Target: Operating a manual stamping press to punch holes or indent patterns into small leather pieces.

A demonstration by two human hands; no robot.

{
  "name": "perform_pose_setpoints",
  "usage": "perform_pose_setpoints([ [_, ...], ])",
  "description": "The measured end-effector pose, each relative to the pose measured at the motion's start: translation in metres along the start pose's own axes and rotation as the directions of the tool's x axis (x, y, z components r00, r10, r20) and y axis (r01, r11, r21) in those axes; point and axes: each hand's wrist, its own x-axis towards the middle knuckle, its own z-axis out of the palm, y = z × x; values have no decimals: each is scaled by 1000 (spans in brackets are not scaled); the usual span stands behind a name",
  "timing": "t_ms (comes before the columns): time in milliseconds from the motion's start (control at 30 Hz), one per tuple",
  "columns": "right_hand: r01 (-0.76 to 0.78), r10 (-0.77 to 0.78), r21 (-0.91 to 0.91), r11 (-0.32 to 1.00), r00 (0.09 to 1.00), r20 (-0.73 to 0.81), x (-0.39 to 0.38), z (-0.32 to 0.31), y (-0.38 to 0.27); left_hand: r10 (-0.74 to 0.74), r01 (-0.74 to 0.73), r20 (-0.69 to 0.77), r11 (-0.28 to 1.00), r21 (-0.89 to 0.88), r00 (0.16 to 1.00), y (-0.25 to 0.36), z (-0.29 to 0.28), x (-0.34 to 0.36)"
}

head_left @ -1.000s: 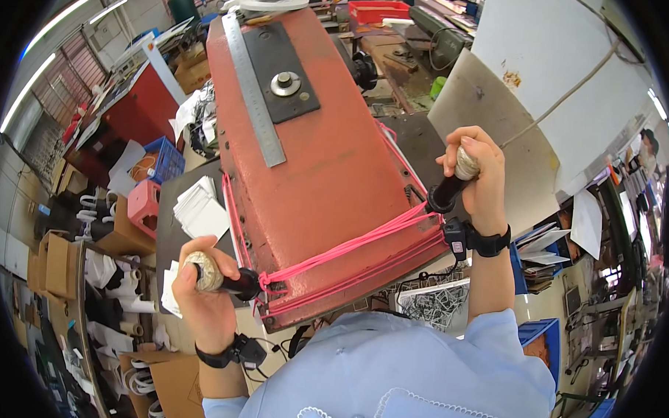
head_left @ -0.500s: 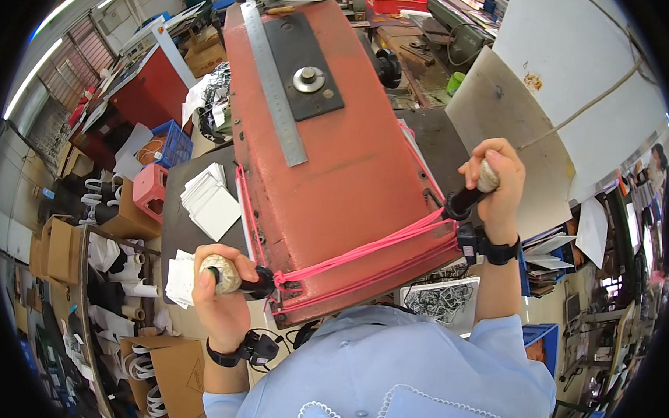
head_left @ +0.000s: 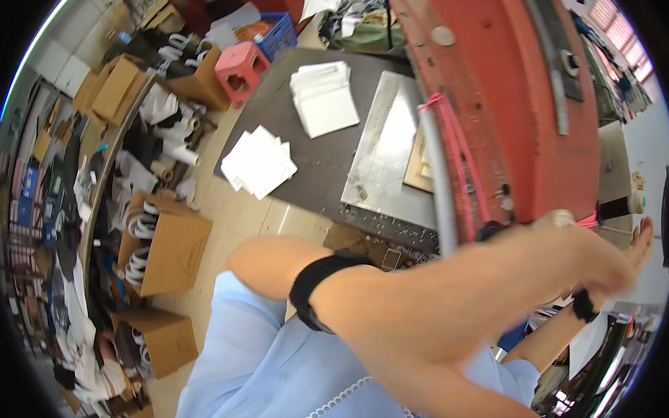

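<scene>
Large and blurred, my left hand (head_left: 449, 301) reaches across to the right in front of the red press head. Its thumb is spread away from the fingers, and it holds nothing. Partly behind it, my right hand (head_left: 640, 245) has its fingers stretched out beside a black handle (head_left: 620, 209) with a pale wrapped knob. Another pale knob (head_left: 557, 219) shows just above my left hand. Pink cord (head_left: 454, 150) runs along the side of the red press head (head_left: 493, 89). Below the head lies a metal plate (head_left: 384, 148) with a tan board (head_left: 418, 168) on it.
Two piles of white cards (head_left: 327, 105) (head_left: 259, 164) lie on the dark table (head_left: 306, 171). Beyond it stand a pink stool (head_left: 240, 73) and a blue crate (head_left: 278, 37). Cardboard boxes (head_left: 174, 255) and a shelf of rolls (head_left: 178, 148) are to the left.
Both hands have let go of the two handles. The left hand has swung rightward across my front. My view has turned left, so the press now appears at the right.
</scene>
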Motion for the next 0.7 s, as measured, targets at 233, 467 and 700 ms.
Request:
perform_pose_setpoints([
  [233, -455, -95, 653, 606, 773, 627, -90, 34, -51, -95, 114, 65, 894, -432, 993, 1, 52, 2],
  [467, -362, 187, 526, 770, 916, 356, -36, 15, -11, -134, 183, 128, 796, -577, 983, 1, 72, 10],
  [700, -343, 318, 497, 797, 938, 137, 4, 22, 14, -228, 290, 179, 736, -612, 957, -3, 74, 13],
])
